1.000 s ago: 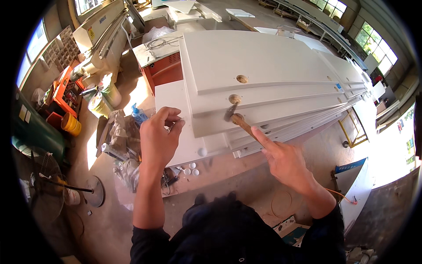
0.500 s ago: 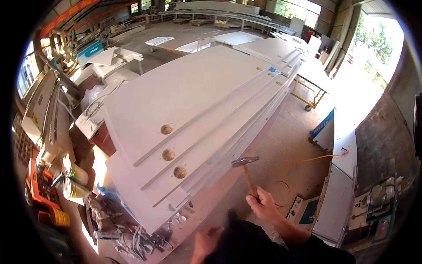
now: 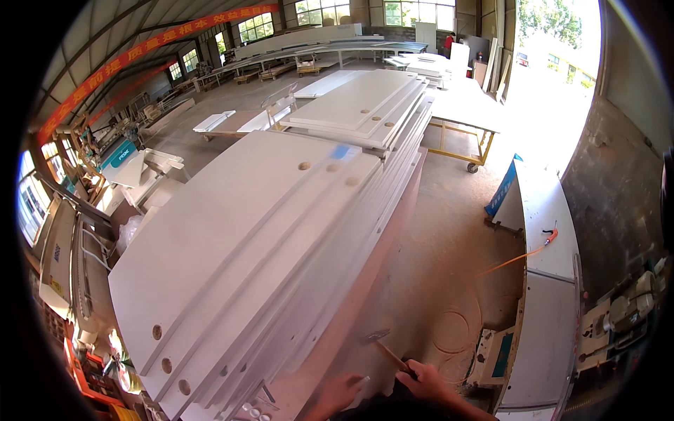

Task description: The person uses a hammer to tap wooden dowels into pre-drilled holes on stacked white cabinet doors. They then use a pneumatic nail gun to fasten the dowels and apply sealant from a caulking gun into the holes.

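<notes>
Beside stacked white panels (image 3: 225, 203), one wooden-handled hammer (image 3: 391, 355), which was gripped by the closed right hand (image 3: 423, 384), left hand (image 3: 338, 394) partly curled, small white piece (image 3: 364, 382) at its fingertips, hold unclear

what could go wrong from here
The hammer in the right hand is close to the left hand, so a careless swing might catch the fingers. The white panels lie in a staggered stack with their edges exposed, so a stray knock could chip one. The orange hose trails down from the white bench on the right and might snag a foot.
</notes>
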{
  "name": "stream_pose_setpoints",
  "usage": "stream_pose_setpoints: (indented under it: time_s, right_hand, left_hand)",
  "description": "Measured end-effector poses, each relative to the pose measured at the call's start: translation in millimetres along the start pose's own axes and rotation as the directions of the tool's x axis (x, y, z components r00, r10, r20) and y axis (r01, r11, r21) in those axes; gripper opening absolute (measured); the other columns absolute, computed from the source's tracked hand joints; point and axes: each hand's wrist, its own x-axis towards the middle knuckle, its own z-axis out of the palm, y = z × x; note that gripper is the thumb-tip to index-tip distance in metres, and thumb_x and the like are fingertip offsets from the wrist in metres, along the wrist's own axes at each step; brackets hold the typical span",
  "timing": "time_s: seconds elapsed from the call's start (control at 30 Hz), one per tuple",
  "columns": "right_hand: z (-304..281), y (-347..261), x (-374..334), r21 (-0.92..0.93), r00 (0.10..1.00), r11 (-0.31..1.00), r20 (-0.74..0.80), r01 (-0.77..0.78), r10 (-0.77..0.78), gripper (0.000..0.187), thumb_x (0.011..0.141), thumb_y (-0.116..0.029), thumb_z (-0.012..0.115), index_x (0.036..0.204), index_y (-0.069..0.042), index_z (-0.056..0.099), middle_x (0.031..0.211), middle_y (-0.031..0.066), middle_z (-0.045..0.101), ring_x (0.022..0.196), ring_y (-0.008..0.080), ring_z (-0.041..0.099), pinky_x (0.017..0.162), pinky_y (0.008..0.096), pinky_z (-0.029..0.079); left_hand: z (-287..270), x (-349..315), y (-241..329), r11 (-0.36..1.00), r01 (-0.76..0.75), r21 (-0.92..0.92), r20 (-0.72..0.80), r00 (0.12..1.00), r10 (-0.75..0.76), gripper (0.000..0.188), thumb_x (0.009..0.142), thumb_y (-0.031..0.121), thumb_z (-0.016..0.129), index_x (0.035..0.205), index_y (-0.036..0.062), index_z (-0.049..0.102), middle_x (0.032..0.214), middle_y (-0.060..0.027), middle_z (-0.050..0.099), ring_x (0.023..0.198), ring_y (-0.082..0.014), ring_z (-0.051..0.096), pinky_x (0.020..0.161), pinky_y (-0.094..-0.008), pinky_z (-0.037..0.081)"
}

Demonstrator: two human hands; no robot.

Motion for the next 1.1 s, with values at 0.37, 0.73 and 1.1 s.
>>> stream_pose_setpoints:
  time_s: [0.37, 0.73, 1.1]
  right_hand:
    - [-208, 56, 160, 0.109, 0.971, 0.986, -0.214, 0.128, -0.102, 0.028, 0.096, -0.022, 0.076, 0.087, -0.003, 0.059, 0.062, 0.0125, 0.053, 0.054, 0.0204, 0.050, 0.053, 0.0373, 0.043]
    - [-319, 97, 367, 0.147, 0.942, 0.981, -0.327, 0.124, -0.070, 0.018, 0.098, -0.014, 0.067, 0.086, -0.002, 0.061, 0.064, 0.0030, 0.057, 0.057, 0.0097, 0.053, 0.053, 0.0317, 0.043]
    - [-415, 44, 630, 0.459, 0.891, 0.801, 0.039, 0.386, -0.452, 0.022, 0.107, -0.020, 0.056, 0.105, 0.002, 0.061, 0.068, -0.0022, 0.055, 0.051, 0.0044, 0.044, 0.049, 0.0232, 0.036]
  left_hand:
    - [50, 245, 167, 0.989, -0.147, 0.018, -0.244, 0.959, 0.147, 0.028, 0.104, 0.023, 0.063, 0.124, 0.0050, 0.070, 0.113, -0.0197, 0.075, 0.104, -0.0397, 0.072, 0.092, -0.0460, 0.056]
    - [-91, 465, 341, 0.925, -0.381, 0.010, -0.533, 0.781, 0.327, 0.018, 0.097, 0.006, 0.073, 0.115, 0.0058, 0.076, 0.102, -0.0136, 0.075, 0.089, -0.0285, 0.074, 0.078, -0.0380, 0.059]
    - [-255, 553, 428, 0.924, 0.032, 0.380, -0.918, 0.133, 0.373, 0.010, 0.096, -0.005, 0.071, 0.104, 0.0012, 0.068, 0.097, -0.0118, 0.072, 0.078, -0.0256, 0.071, 0.071, -0.0333, 0.058]
